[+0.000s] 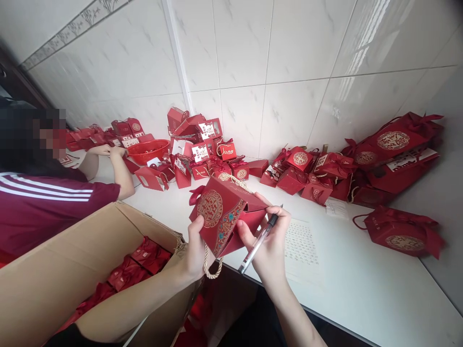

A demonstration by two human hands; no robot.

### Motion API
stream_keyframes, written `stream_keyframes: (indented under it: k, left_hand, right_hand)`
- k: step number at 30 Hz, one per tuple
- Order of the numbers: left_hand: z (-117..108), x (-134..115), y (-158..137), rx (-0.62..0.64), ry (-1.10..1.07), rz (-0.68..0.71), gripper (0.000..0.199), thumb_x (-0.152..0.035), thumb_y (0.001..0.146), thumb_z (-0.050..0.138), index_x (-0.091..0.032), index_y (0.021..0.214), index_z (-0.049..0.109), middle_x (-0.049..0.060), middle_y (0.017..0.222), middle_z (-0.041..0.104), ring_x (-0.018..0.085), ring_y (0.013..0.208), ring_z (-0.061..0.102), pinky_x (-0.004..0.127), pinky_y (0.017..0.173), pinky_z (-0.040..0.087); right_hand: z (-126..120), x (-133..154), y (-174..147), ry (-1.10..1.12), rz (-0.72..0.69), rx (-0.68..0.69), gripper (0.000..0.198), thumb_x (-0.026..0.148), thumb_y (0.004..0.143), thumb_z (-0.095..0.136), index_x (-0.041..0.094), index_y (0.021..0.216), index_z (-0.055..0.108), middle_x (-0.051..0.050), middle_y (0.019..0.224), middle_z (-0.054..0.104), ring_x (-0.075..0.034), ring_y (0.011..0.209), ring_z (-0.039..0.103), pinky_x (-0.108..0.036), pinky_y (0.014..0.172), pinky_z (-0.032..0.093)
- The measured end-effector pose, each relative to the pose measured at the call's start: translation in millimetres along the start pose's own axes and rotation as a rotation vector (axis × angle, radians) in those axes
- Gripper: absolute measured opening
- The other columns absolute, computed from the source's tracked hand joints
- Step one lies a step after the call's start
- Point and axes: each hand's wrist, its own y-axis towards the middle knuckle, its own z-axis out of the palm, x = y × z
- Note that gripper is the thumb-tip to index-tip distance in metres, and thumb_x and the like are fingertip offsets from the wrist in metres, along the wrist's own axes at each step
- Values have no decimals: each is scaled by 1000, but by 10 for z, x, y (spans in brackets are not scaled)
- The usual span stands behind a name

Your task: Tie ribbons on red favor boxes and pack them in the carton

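Note:
A red gift box (226,212) with a gold round emblem, a patterned band and twisted cord handles is held up in front of me, tilted. My left hand (198,250) grips its left side, the thumb on the front near the emblem. At the box's right end, my right hand (273,243) has its thumb and fingers at the folded flaps. A clear pen with a black cap (258,244) is tucked in that same hand, slanting down to the left. The fingers behind the box are partly hidden.
A cardboard box (104,226) holding several red gift boxes stands at left front. More red boxes (300,168) line the wall on the white table (361,284). A handwritten sheet (302,246) lies right of my hands. A red basin (148,150) sits near another person's hands (108,152).

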Motion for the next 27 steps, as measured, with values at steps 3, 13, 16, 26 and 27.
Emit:
stream_keyframes:
  k: [3,13,16,26,27]
  left_hand:
    - [3,1,-1,-12,2,-29,50,-42,82,47,-15,123,52,5,102,69,24,107,59,35,99,40]
    - [-68,-10,1,69,-2,-94,38,-48,78,53,-16,95,66,4,88,71,25,100,62,34,95,43]
    - [-62,-26,15,80,0,-102,39,-49,80,51,-17,98,65,4,91,71,25,104,60,35,95,42]
    - [-37,-26,34,62,53,-141,48,-55,83,44,-17,106,63,8,102,69,27,108,58,38,93,44]
    - [-43,-24,40,48,63,-136,49,-54,83,44,-16,108,62,8,103,68,27,108,58,38,93,45]
  right_hand:
    - [7,-7,1,30,-3,7,44,28,77,67,25,99,30,-12,127,41,-25,114,47,-42,88,45]
    - [-25,-30,10,18,-70,11,39,29,81,66,26,99,31,-11,127,44,-23,111,48,-42,92,40]
    - [-54,-37,22,77,-26,37,27,34,88,56,26,100,32,-11,128,45,-21,110,49,-41,90,40]
    - [-176,-58,76,-53,-26,7,29,41,84,62,23,85,39,-10,114,58,-24,90,60,-31,61,47]
    - [-189,-60,65,-134,-97,-22,26,39,84,62,23,86,41,-11,117,56,-25,97,58,-31,60,48]
